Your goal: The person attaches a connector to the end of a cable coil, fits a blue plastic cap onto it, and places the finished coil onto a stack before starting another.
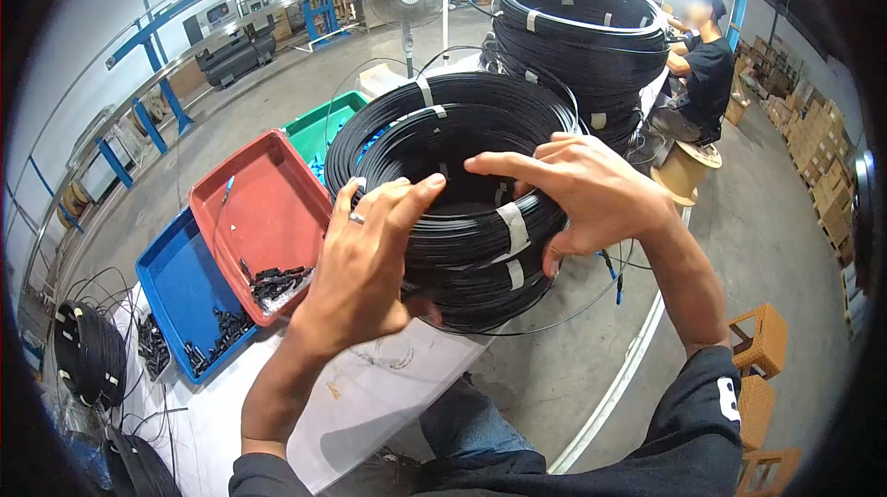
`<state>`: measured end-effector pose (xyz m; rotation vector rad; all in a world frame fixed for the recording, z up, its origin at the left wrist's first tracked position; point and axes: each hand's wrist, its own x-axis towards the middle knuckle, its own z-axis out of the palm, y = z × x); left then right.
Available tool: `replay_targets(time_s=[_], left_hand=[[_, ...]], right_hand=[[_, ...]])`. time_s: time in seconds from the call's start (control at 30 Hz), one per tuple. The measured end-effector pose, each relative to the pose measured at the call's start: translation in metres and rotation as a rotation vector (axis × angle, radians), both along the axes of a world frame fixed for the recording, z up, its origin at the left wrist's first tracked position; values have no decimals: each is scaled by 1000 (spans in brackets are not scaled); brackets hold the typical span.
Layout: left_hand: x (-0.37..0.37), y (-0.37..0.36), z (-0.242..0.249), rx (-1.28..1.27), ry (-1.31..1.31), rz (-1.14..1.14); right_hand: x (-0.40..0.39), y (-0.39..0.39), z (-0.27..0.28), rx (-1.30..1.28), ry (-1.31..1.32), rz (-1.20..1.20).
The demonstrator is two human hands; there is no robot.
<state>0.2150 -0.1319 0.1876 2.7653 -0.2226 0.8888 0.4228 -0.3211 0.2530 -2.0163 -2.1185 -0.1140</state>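
Note:
A thick coil of black cable [467, 238], bound with pieces of white tape, lies on top of a stack of similar coils at the table's edge. My left hand [365, 252], a ring on one finger, is at the coil's near left side with its fingers stretched and apart. Over the right rim is my right hand [596, 187], its index finger pointing across the coil's centre and its thumb lowered along the outer side. Both hands are spread around the coil. A loose cable end with a blue connector [619, 289] hangs at the right.
Left of the coil are a red tray [268, 183] and a blue tray [171, 266] with small black parts, and a green tray [300, 127] behind. A taller coil stack [582, 54] stands beyond. A person [702, 72] sits at the back right. Orange stools [762, 340] stand right.

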Motion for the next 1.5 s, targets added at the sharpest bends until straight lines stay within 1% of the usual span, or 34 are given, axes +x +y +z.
replay_targets(time_s=[0.03, 0.1, 0.13, 0.17, 0.23, 0.27, 0.4, 0.47, 0.57, 0.67, 0.7, 0.77, 0.8, 0.9, 0.97, 1.0, 1.03, 1.07, 1.1, 1.13, 1.17, 1.2, 1.23, 1.27, 1.3, 1.33, 1.37, 1.4, 1.43, 1.47, 1.5], left_hand=[[2, 3, -3, 2, -4, -2], [4, 16, -7, 9, -47, -144], [5, 20, -4, -1, -45, -174], [4, 25, -4, 2, -43, -172], [5, 35, -4, -53, 22, -216], [1, 37, -1, -94, 69, -207], [-1, 46, -4, -154, 142, -218], [-2, 46, -2, -136, 157, -212], [0, 53, -9, -144, 140, -260], [3, 57, -16, -96, 85, -301], [4, 58, -18, -98, 87, -300], [6, 60, -20, -104, 29, -360], [7, 59, -18, -105, 28, -360], [9, 57, -10, -67, 63, -309], [13, 58, -11, -69, -3, -417], [13, 58, -6, -93, 55, -425], [12, 57, -5, -95, 55, -425], [11, 56, -3, -92, 77, -395], [10, 57, -1, -85, 99, -363], [11, 60, -1, -12, 105, -365], [9, 59, 1, -8, 103, -362], [6, 56, 3, 2, 91, -381], [4, 53, 4, 12, 78, -401], [1, 53, 5, 87, 79, -346], [-6, 50, 8, 91, 78, -346], [-16, 46, 12, 94, 56, -239], [-25, 46, 13, 95, 35, -131], [-34, 56, 9, 109, -71, -98], [-47, 66, -2, -41, -215, -23], [-60, 67, -15, -261, -373, 120], [-73, 67, -21, -361, -503, 390]], right_hand=[[-2, 3, 3, 2, -4, -2], [-8, 9, 9, -164, -33, -9], [-11, 10, 10, -205, -15, -6], [-11, 9, 8, -202, -14, -4], [-13, 7, 1, -89, -23, 75], [-20, 4, -1, -65, -51, 63], [-29, -1, -13, -54, -79, 56], [-36, 0, -8, -129, -101, -25], [-31, 1, -10, -68, -131, 37], [-38, -2, -4, -119, -78, 84], [-40, -2, -7, -121, -75, 84], [-43, -2, -15, -125, -140, -74], [-39, -4, -19, -80, -143, -15], [-44, -9, -27, -91, -163, -4], [-43, -12, -29, -103, -204, 0], [-42, -12, -30, -66, -164, -13], [-43, -11, -29, -25, -123, -29], [-45, -10, -20, -137, -99, -50], [-45, -10, -13, -133, -97, -50], [-44, -9, -6, -213, -39, -51], [-42, -7, -1, -293, 16, -51], [-39, -7, 2, -215, 170, 50], [-32, -7, 4, -213, 165, 50], [-23, -7, 4, -138, 60, 94], [-15, -8, 4, -63, -42, 138], [-9, -9, 4, -101, -48, 84], [-3, -10, 0, -100, -48, 84], [4, -10, -6, -137, 20, 54], [9, -10, -8, -176, 85, 26], [9, -11, -7, -181, 80, 31], [7, -13, -7, -161, 99, 20]])
